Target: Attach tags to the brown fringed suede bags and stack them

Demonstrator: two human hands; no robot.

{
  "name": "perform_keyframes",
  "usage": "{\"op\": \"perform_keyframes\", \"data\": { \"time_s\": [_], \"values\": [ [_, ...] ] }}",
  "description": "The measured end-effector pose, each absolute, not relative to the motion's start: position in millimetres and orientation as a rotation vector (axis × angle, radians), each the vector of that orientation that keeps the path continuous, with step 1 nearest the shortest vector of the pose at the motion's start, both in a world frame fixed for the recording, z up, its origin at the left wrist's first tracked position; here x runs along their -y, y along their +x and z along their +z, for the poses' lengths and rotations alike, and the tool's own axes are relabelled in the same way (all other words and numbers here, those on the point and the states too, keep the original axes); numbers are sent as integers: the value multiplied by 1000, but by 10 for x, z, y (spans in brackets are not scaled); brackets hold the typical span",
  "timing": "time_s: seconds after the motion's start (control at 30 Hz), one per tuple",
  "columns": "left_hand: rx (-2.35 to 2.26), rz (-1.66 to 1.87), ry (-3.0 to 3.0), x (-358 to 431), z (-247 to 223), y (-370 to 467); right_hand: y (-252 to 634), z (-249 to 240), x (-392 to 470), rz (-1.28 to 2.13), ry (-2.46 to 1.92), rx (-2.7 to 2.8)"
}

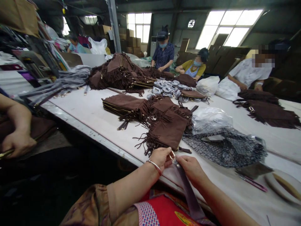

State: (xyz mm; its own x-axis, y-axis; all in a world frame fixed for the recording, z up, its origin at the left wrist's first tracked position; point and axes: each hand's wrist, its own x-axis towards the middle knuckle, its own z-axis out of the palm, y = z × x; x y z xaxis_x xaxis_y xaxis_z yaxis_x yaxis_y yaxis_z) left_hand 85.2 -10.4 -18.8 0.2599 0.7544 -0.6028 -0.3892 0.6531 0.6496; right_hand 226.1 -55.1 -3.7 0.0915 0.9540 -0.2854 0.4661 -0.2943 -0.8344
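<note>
Two narrow pinches — the left hand (161, 158) holds a gold ring (174, 155), the right hand (191, 169) a dark strap (187, 188) — near a fringed brown pouch (170, 128) lying on the white surface (78, 108).

The head camera looks forward and down over the nearby left hand (161, 157) and right hand (192, 168).

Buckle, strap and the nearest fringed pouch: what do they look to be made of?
Buckle: probably metal with a polished gold-tone finish, going by its thin, shiny outline. Strap: leather or a synthetic lookalike, I can't tell which; its surface is smooth with a soft sheen. Pouch: likely suede or a suede-like fabric, since its brown face is matte and its fringe hangs in thin, limp strips.
</note>
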Motion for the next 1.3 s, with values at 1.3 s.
{"op": "perform_keyframes", "data": {
  "time_s": [1.3],
  "values": [
    [-1353,959,1943,156,-322,714,2215,-224,786,1588,-1564,892]
  ]
}}
